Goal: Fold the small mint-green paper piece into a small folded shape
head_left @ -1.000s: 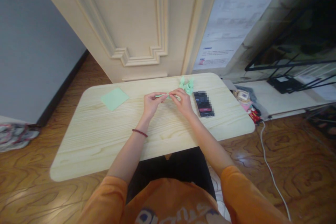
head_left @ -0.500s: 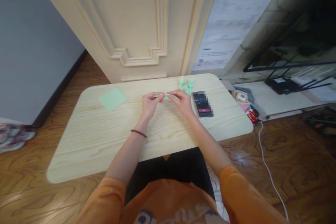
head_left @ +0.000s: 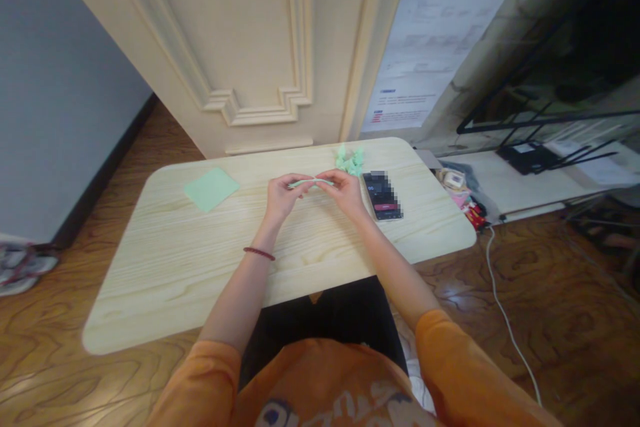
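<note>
A narrow folded strip of green paper (head_left: 302,183) spans between my two hands, just above the tabletop. My left hand (head_left: 283,196), with a dark red bead bracelet at the wrist, pinches its left part. The right part is pinched by my right hand (head_left: 345,191), and the fingertips of both hands meet near the middle. My fingers hide much of the paper. Behind my right hand lies a small cluster of folded green paper pieces (head_left: 350,160). Off to the left, a flat square green sheet (head_left: 212,189) rests on the table.
A phone (head_left: 382,196) with a lit screen lies right of my right hand on the pale wooden table (head_left: 200,280). A cream panelled door or wall (head_left: 250,27) rises behind it. At the right stand a low shelf with a black router (head_left: 530,157) and a white cable (head_left: 505,320).
The view has shifted slightly. Between my fingers the green strip has turned a little, and more of it shows by my left hand. Both hands keep their pinch.
</note>
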`<action>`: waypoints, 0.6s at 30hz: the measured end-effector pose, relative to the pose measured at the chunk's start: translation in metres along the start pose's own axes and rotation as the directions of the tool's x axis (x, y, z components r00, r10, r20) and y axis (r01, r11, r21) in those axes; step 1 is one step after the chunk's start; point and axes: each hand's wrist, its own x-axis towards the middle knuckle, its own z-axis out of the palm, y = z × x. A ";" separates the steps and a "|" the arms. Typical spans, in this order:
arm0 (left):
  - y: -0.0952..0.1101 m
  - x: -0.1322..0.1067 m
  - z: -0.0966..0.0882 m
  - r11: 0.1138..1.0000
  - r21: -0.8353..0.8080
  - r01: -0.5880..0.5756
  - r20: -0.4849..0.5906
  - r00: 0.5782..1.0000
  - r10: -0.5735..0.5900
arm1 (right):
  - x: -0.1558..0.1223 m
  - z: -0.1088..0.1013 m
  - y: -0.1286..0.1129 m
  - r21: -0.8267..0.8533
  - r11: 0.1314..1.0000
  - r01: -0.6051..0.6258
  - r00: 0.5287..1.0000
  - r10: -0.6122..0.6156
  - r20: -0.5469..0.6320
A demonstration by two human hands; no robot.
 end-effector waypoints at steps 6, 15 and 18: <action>-0.001 -0.001 0.004 0.999 -0.052 0.004 -0.043 0.999 -0.006 | 0.001 -0.001 0.000 0.042 0.999 -0.031 0.999 0.032 -0.016; -0.002 -0.001 0.005 0.998 -0.057 0.027 -0.061 0.998 -0.030 | -0.001 -0.002 -0.002 -0.032 0.999 0.013 1.000 -0.014 -0.022; -0.001 -0.001 0.005 0.998 -0.059 0.037 -0.056 0.998 -0.040 | -0.001 -0.002 -0.003 -0.044 0.999 0.027 1.000 -0.027 -0.015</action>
